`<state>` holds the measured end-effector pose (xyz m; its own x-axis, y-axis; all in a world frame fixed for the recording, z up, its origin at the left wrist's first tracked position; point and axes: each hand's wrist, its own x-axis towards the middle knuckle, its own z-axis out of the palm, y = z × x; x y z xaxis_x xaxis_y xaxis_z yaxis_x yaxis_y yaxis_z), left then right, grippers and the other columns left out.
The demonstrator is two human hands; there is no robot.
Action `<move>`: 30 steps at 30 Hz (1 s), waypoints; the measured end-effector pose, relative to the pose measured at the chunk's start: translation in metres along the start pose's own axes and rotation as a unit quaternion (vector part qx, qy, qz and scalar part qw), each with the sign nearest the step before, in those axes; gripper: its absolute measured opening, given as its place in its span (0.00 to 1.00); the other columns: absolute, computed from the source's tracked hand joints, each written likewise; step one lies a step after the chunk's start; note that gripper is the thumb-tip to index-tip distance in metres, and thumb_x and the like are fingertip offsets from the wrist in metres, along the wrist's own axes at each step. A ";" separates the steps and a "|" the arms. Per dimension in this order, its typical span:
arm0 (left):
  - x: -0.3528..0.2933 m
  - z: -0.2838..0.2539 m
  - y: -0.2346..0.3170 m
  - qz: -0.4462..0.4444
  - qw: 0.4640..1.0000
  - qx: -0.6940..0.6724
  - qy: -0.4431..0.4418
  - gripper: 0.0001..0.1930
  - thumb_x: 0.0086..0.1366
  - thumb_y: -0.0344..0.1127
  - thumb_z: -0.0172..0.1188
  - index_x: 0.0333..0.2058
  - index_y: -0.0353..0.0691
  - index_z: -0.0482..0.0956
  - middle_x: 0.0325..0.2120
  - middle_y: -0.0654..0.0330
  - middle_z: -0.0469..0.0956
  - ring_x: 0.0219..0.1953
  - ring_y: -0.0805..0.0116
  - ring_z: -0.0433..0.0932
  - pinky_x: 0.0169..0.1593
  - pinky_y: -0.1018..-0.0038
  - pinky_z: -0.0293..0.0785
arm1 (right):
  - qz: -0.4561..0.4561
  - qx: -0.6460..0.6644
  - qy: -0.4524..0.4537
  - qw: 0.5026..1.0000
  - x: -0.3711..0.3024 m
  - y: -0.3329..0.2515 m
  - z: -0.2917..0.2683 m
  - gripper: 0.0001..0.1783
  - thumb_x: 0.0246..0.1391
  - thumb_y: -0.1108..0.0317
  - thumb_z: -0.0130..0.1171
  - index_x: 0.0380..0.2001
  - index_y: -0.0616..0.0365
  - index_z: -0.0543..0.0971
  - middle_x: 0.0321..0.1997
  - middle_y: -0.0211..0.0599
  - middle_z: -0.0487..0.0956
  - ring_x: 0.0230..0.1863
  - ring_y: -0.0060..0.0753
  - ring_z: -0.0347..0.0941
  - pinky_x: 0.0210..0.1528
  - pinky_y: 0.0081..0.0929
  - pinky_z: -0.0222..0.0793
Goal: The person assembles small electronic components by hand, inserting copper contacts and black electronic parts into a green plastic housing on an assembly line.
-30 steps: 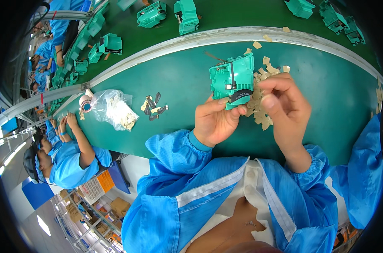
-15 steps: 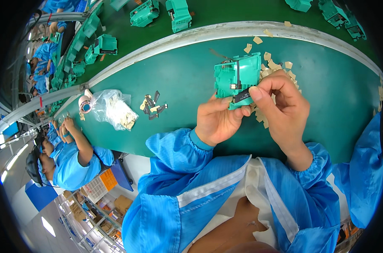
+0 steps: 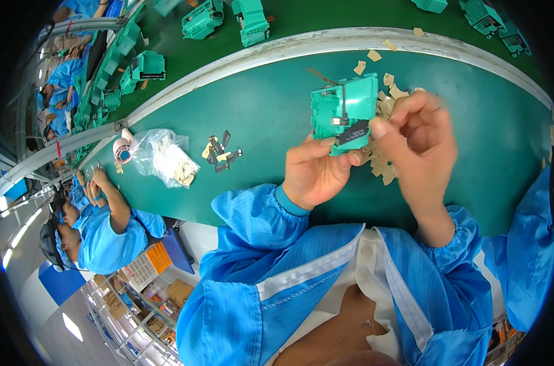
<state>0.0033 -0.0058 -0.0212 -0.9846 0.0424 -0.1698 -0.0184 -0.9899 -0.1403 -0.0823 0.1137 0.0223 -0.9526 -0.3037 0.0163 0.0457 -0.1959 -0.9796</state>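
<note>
Green workbench top [image 3: 271,116] spread below and around a green plastic housing [image 3: 361,97]; beyond the housing a pale rail [image 3: 292,49] curved across, and past that a darker green belt [image 3: 325,15] carried further green casings [image 3: 250,23]. The left hand [image 3: 316,171] gripped the housing by its near edge, the thumb lying at the near left corner and the fingertips bent beneath, so that most of the housing stood out beyond the grip, away from the person's body. Across the housing's near end, just beside the left thumb tip, lay a flat black piece [image 3: 353,132], slanting away toward the right. At the housing's right edge was the right hand [image 3: 424,140], its fingers curled and its thumb tip near the right end of the black piece; whether thumb and forefinger pinched or touched anything could not be told. Beige slips [image 3: 388,175] lay scattered along the right side of the housing, partly hidden by the right hand. Well to the left of the housing were a small heap of black parts [image 3: 226,140] and, farther left, a clear plastic bag [image 3: 164,155].
</note>
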 end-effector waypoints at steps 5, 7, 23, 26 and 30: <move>-0.001 -0.003 0.009 -0.019 0.995 0.098 -0.009 0.24 0.58 0.28 0.53 0.53 0.29 0.62 0.45 0.46 0.69 0.37 0.62 0.72 0.42 0.77 0.77 | 0.131 0.054 -0.026 0.990 0.001 0.003 -0.012 0.05 0.51 0.73 0.60 0.29 0.62 0.75 0.22 0.23 0.69 0.25 0.13 0.65 0.27 0.12 0.61; -0.002 -0.002 0.005 -0.015 0.995 0.103 -0.003 0.24 0.57 0.27 0.53 0.53 0.28 0.62 0.45 0.46 0.69 0.38 0.61 0.72 0.43 0.76 0.77 | 0.128 0.040 -0.082 0.988 -0.006 0.009 -0.010 0.06 0.52 0.71 0.59 0.29 0.62 0.75 0.23 0.23 0.70 0.25 0.13 0.65 0.27 0.12 0.62; -0.006 0.029 -0.010 0.115 0.895 0.414 0.119 0.33 0.57 0.21 0.56 0.58 0.46 0.52 0.45 0.55 0.71 0.43 0.64 0.76 0.41 0.68 0.77 | 0.162 0.082 -0.129 0.975 -0.001 0.006 -0.018 0.18 0.55 0.72 0.55 0.47 0.70 0.72 0.36 0.39 0.77 0.32 0.22 0.73 0.31 0.19 0.73; -0.006 0.032 -0.011 0.136 0.885 0.427 0.122 0.37 0.56 0.21 0.57 0.61 0.46 0.47 0.47 0.54 0.69 0.44 0.63 0.75 0.42 0.67 0.77 | 0.123 0.056 -0.142 0.981 -0.001 0.005 -0.019 0.19 0.53 0.75 0.55 0.48 0.72 0.71 0.39 0.44 0.78 0.35 0.26 0.75 0.33 0.22 0.75; -0.007 0.036 -0.010 0.141 0.874 0.446 0.133 0.45 0.56 0.22 0.58 0.64 0.46 0.39 0.51 0.54 0.66 0.48 0.62 0.73 0.45 0.64 0.77 | 0.072 -0.012 -0.143 0.987 -0.002 0.005 -0.020 0.19 0.51 0.77 0.57 0.47 0.73 0.72 0.39 0.47 0.78 0.36 0.28 0.76 0.34 0.22 0.76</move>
<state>0.0038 -0.0007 0.0160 -0.8988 -0.3083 -0.3115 -0.0253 -0.6730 0.7392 -0.0863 0.1317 0.0138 -0.8127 -0.5783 -0.0709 0.1641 -0.1104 -0.9802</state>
